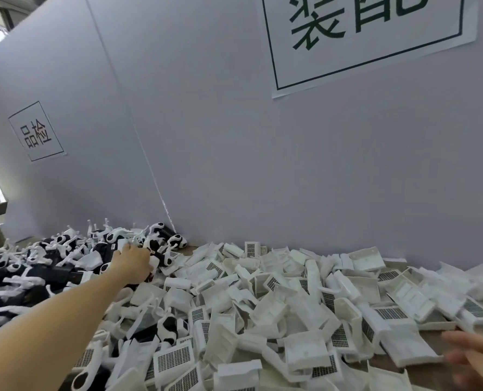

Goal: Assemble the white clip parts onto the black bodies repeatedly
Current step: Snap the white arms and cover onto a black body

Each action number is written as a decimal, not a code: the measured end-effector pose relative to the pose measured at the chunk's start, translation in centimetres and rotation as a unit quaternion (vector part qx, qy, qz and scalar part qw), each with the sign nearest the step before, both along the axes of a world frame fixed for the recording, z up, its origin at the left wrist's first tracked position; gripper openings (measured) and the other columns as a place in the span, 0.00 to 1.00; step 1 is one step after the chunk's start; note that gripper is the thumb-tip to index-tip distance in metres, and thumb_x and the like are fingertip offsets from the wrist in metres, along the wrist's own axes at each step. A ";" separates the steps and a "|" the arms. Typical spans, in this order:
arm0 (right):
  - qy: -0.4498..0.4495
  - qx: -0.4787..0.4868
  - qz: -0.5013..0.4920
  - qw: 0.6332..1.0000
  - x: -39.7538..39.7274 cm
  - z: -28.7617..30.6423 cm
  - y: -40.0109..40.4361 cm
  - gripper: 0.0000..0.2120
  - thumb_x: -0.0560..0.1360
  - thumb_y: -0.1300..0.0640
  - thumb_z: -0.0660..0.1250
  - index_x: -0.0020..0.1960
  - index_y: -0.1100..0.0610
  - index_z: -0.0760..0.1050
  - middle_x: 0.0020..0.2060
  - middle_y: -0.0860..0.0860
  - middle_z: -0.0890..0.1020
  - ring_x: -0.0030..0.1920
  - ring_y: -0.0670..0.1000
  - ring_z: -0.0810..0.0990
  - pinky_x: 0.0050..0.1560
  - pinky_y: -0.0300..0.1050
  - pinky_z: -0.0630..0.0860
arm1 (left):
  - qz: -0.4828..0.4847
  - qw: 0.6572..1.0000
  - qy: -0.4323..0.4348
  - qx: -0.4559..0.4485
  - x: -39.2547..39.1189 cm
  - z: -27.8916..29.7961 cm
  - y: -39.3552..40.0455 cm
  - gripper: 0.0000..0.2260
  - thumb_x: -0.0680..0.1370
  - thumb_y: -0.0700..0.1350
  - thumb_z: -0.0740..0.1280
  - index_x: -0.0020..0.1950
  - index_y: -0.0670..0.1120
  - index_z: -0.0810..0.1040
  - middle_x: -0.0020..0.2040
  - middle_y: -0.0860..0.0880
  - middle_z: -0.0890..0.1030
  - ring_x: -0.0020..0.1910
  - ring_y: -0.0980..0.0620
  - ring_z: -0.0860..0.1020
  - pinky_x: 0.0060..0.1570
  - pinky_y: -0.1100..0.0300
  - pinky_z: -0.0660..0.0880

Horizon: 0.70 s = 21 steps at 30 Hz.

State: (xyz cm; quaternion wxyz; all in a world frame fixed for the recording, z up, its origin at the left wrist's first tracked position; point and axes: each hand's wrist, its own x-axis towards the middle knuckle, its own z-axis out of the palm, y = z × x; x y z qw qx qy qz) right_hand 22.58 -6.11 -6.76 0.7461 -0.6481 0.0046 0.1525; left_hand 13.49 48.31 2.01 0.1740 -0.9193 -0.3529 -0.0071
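Note:
A big heap of white clip parts [305, 303] with mesh windows covers the table's middle and right. To the left lies a heap of black bodies [45, 273] mixed with white curved pieces. My left hand [131, 263] reaches far out into the edge of that left heap, fingers curled down around a black-and-white piece [153, 262] there. At the bottom right corner, my right hand [474, 359] is blurred and hovers over the table with fingers spread, holding nothing.
A grey partition wall [234, 165] stands right behind the heaps, with a large paper sign [375, 38] and a smaller one [36, 131] on it. A strip of brown table [432, 333] shows near my right hand. A window is at the far left.

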 end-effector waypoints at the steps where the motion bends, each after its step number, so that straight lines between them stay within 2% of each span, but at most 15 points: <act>1: -0.003 0.006 0.016 1.000 -1.0 -0.4 -1.1 0.24 0.83 0.73 0.51 0.44 0.60 0.83 0.39 0.68 0.79 0.37 0.69 0.74 0.19 0.41 0.75 | -0.010 0.999 -0.025 -0.019 -0.1 0.4 0.0 0.12 0.84 0.51 0.60 0.61 0.44 0.73 0.66 0.42 0.75 0.67 0.42 0.71 0.64 0.49 0.70; 3: 0.017 0.032 0.021 0.999 -2.4 -1.1 -3.9 0.29 0.83 0.74 0.50 0.41 0.54 0.84 0.41 0.69 0.77 0.38 0.67 0.72 0.18 0.40 0.74 | -0.030 0.994 -0.087 -0.060 -0.3 1.3 -0.5 0.10 0.84 0.49 0.61 0.57 0.43 0.73 0.61 0.42 0.79 0.61 0.42 0.76 0.57 0.51 0.73; 4: 0.010 0.032 0.057 0.998 -2.6 -0.7 -4.6 0.31 0.83 0.74 0.50 0.38 0.52 0.85 0.39 0.69 0.78 0.37 0.67 0.72 0.18 0.42 0.74 | -0.037 0.989 -0.118 -0.081 -0.4 1.8 -0.9 0.08 0.84 0.48 0.63 0.54 0.42 0.73 0.59 0.41 0.80 0.58 0.40 0.77 0.55 0.51 0.73; 6: 0.017 0.039 0.064 0.997 -3.7 0.7 -4.6 0.36 0.83 0.72 0.49 0.28 0.54 0.85 0.32 0.66 0.81 0.34 0.66 0.73 0.21 0.49 0.76 | -0.058 0.970 -0.201 -0.121 -0.4 2.9 -1.7 0.07 0.83 0.44 0.65 0.48 0.41 0.73 0.53 0.38 0.81 0.54 0.38 0.77 0.53 0.49 0.74; 7: 0.020 0.046 0.069 0.996 -4.3 0.9 -4.6 0.35 0.83 0.72 0.49 0.30 0.55 0.85 0.30 0.65 0.81 0.32 0.66 0.74 0.23 0.51 0.76 | -0.067 0.957 -0.246 -0.140 -0.4 3.4 -2.2 0.07 0.83 0.42 0.65 0.47 0.40 0.73 0.50 0.38 0.81 0.53 0.38 0.78 0.52 0.47 0.74; 8: 0.012 0.036 0.068 0.997 -4.7 0.8 -4.7 0.30 0.83 0.72 0.49 0.38 0.57 0.86 0.32 0.66 0.80 0.32 0.66 0.74 0.24 0.52 0.75 | -0.075 0.941 -0.290 -0.157 -0.5 4.0 -3.0 0.07 0.83 0.41 0.65 0.48 0.39 0.75 0.48 0.38 0.81 0.52 0.37 0.78 0.52 0.46 0.75; 9: 0.002 0.026 0.053 0.998 -5.3 1.1 -4.5 0.23 0.83 0.73 0.50 0.48 0.62 0.83 0.36 0.67 0.79 0.34 0.66 0.73 0.27 0.54 0.73 | -0.085 0.923 -0.332 -0.174 -0.5 4.5 -3.7 0.06 0.83 0.41 0.64 0.50 0.39 0.76 0.47 0.39 0.81 0.51 0.36 0.79 0.52 0.45 0.75; 11: -0.008 0.010 0.036 0.999 -5.9 1.3 -4.2 0.14 0.82 0.74 0.51 0.53 0.67 0.75 0.42 0.65 0.76 0.37 0.64 0.71 0.33 0.51 0.67 | -0.105 0.886 -0.402 -0.208 -0.3 5.7 -6.2 0.07 0.84 0.41 0.63 0.54 0.38 0.77 0.48 0.40 0.80 0.50 0.38 0.78 0.51 0.46 0.76; 12: -0.014 0.003 0.027 1.000 -5.9 1.2 -4.2 0.13 0.82 0.74 0.51 0.53 0.67 0.74 0.42 0.64 0.76 0.37 0.63 0.71 0.33 0.50 0.67 | -0.117 0.864 -0.434 -0.229 -0.3 6.3 -7.8 0.07 0.84 0.42 0.63 0.55 0.39 0.77 0.48 0.41 0.79 0.49 0.40 0.78 0.48 0.49 0.75; 14: -0.024 -0.005 0.007 1.000 -6.7 1.7 -4.0 0.14 0.82 0.74 0.52 0.51 0.66 0.75 0.42 0.64 0.77 0.34 0.64 0.73 0.23 0.47 0.73 | -0.142 0.806 -0.497 -0.287 -0.2 7.3 -11.8 0.06 0.84 0.44 0.63 0.54 0.43 0.76 0.49 0.43 0.77 0.48 0.43 0.75 0.40 0.56 0.70; 16: -0.040 -0.025 -0.025 0.999 -7.1 1.9 -3.9 0.13 0.82 0.74 0.54 0.50 0.66 0.77 0.43 0.66 0.78 0.31 0.63 0.75 0.19 0.35 0.71 | -0.164 0.753 -0.535 -0.347 -0.3 8.0 -16.2 0.08 0.85 0.48 0.62 0.54 0.44 0.75 0.48 0.45 0.77 0.44 0.46 0.75 0.37 0.59 0.69; 18: -0.086 -0.066 -0.074 0.991 -7.5 2.0 -3.3 0.13 0.81 0.73 0.57 0.51 0.67 0.80 0.42 0.65 0.81 0.32 0.60 0.76 0.22 0.34 0.72 | -0.188 0.702 -0.549 -0.413 -0.3 8.3 -20.8 0.12 0.85 0.52 0.60 0.57 0.43 0.76 0.48 0.46 0.78 0.45 0.48 0.78 0.42 0.55 0.76; 20: -0.134 -0.098 -0.101 0.981 -8.1 1.8 -2.8 0.14 0.80 0.73 0.58 0.50 0.66 0.82 0.39 0.62 0.82 0.33 0.58 0.76 0.27 0.40 0.74 | -0.185 0.637 -0.557 -0.500 -0.2 7.9 -25.8 0.14 0.85 0.54 0.59 0.58 0.44 0.75 0.51 0.45 0.79 0.52 0.44 0.80 0.53 0.43 0.80; 21: -0.151 -0.102 -0.109 0.977 -8.4 1.7 -2.6 0.14 0.80 0.73 0.59 0.49 0.66 0.83 0.37 0.61 0.83 0.32 0.58 0.77 0.28 0.40 0.74 | -0.174 0.604 -0.557 -0.543 -0.1 7.3 -28.3 0.14 0.85 0.54 0.58 0.57 0.44 0.75 0.52 0.44 0.79 0.53 0.43 0.80 0.56 0.40 0.80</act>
